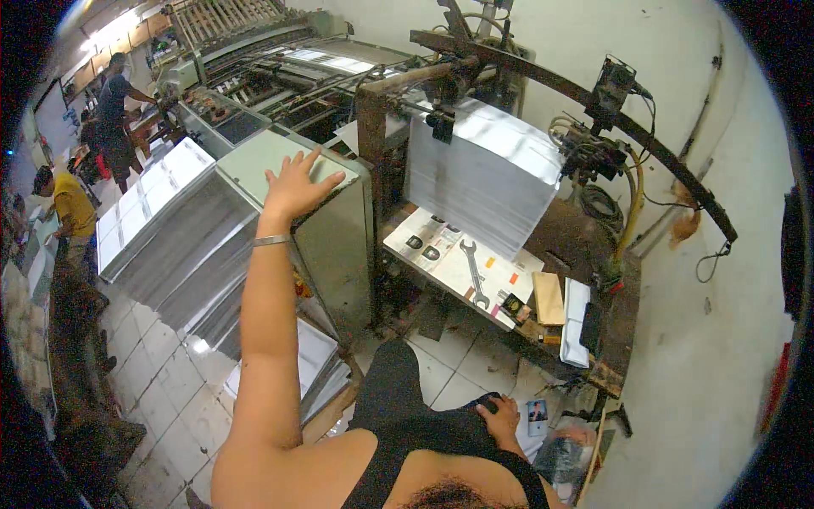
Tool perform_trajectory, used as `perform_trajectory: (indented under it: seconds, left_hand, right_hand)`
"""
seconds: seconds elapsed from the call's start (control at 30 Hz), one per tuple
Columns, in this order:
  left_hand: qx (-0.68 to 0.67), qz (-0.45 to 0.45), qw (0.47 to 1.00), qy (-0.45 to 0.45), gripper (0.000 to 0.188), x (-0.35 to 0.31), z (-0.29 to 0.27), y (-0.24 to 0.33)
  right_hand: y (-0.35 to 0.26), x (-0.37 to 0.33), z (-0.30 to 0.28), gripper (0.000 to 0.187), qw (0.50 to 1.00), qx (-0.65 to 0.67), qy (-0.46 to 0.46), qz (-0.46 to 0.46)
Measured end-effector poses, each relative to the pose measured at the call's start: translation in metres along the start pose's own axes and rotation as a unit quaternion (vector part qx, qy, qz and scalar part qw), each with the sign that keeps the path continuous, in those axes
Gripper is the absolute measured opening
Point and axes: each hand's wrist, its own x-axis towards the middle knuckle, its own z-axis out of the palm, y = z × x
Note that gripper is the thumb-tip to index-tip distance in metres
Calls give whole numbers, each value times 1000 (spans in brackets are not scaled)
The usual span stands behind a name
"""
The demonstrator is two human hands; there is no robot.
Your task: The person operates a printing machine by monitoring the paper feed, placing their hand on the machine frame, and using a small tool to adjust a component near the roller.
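Tiled floor, two hands, left splayed empty over one cabinet, right's grip unclear

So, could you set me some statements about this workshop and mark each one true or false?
1. The left hand is spread at the pale green cabinet top. True.
2. The wrench lies left of the yellowish block. True.
3. The right hand grips the wrench. False: it is down by the right thigh.
4. The person in the yellow top is at the picture's right. False: that person is at the far left.
5. A band circles the left wrist. True.
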Motion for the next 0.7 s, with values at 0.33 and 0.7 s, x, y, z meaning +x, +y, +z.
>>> perform_trajectory:
  seconds: [0.33,0.7]
  left_hand:
    - [9,5,1000,28,93,-3,0,-2]
    - [-196,440,865,-141,43,-194,132,118]
  right_hand:
    - [-3,5,-1,62,1000,-18,18,-15]
    - [-83,50,-48,59,898,338,181,-215]
